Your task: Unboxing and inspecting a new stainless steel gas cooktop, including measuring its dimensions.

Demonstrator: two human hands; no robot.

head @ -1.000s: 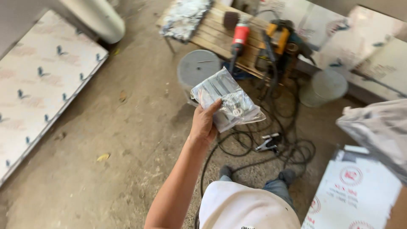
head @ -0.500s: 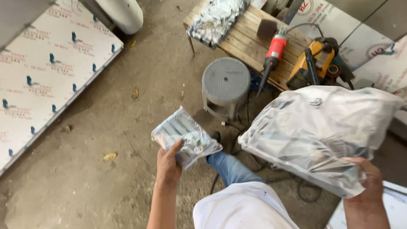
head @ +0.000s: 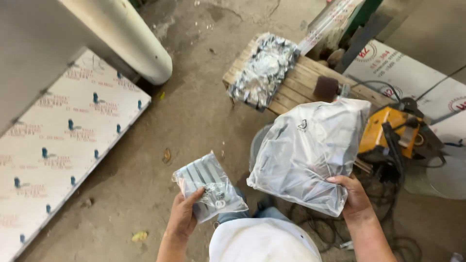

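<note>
Seen from above, a person in a white top stands on a dusty concrete floor (head: pixel 194 111) holding a plastic bag in each hand.

The left hand (head: pixel 183 218) grips a small clear plastic bag of grey metal pieces (head: pixel 209 187) from below, the thumb pressed over the bag's lower edge and the fingers hidden behind it. Inside lie several flat grey strips side by side, with smaller dark parts bunched near the bottom. The bag is held low and in front of the body, just left of centre.

The right hand (head: pixel 354 196) clenches the bottom corner of a large crumpled translucent plastic bag (head: pixel 310 150). This bag is far bigger than the first, bulging and cloudy; its contents show only as dim grey shapes and cannot be made out. It hangs in the air to the right of the small bag, the two bags near each other but not touching.

Behind the large bag stands a low wooden slatted pallet (head: pixel 301 82). On its left end rests a shiny heap of silvery metal parts in clear wrapping (head: pixel 264 70). To the right sits a yellow and black power tool (head: pixel 393 131), with black cables (head: pixel 315 223) coiled on the floor below it.

At the far left lies a white film-covered panel with small blue marks (head: pixel 63 145), and above it a thick white pipe (head: pixel 126 39) slants across the corner.
</note>
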